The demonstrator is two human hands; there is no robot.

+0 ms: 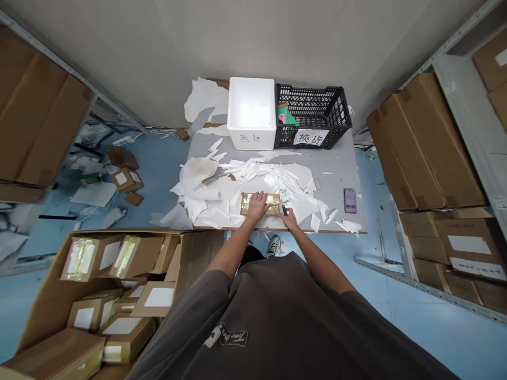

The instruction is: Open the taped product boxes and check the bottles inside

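White foam box (251, 138) touching black crate (340, 113) at far edge of gray table (336, 174); phone (350, 200) lying right; paper scraps (253, 171) strewn; shelved cartons (420, 142) right; open carton (198, 258) lower left.

Gold-taped parcel (260, 203), black lattice crate (312, 109)

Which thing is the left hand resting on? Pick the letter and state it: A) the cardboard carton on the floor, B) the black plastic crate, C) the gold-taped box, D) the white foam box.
C: the left hand lies flat on the gold-taped box, while the right hand grips a dark pen-like tool beside it.
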